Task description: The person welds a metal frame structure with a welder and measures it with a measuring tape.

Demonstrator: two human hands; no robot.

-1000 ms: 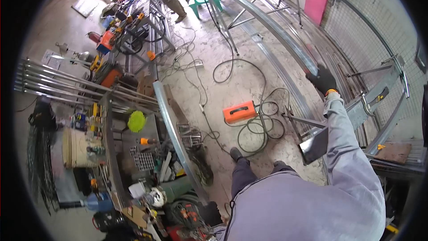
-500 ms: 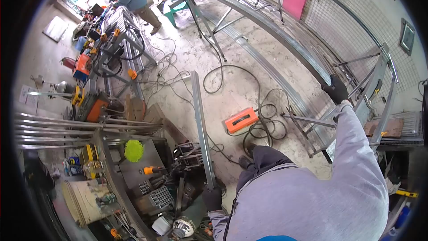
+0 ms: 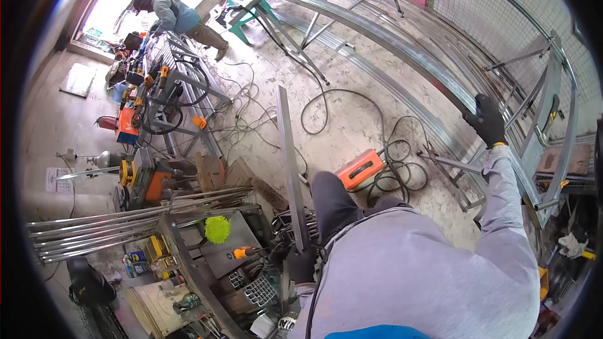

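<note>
My left hand, in a black glove, is closed round the lower end of a straight metal bar that points up and away over the floor. To the right, my gloved right hand grips the near end of a long galvanized metal channel. Its fingers lie over the channel's edge, partly hidden from view. The channel runs from my right hand to a trestle at the far end and looks curved through the lens.
An orange machine with coiled cables lies on the floor before my legs. At left stands a cluttered workbench with metal tubes and a green scrubber. Another person bends over a far bench. Metal frames stand at right.
My view has shifted and my leg has stepped forward. The bar in my left hand stands more upright in view. My right hand stays at the channel's near end.
</note>
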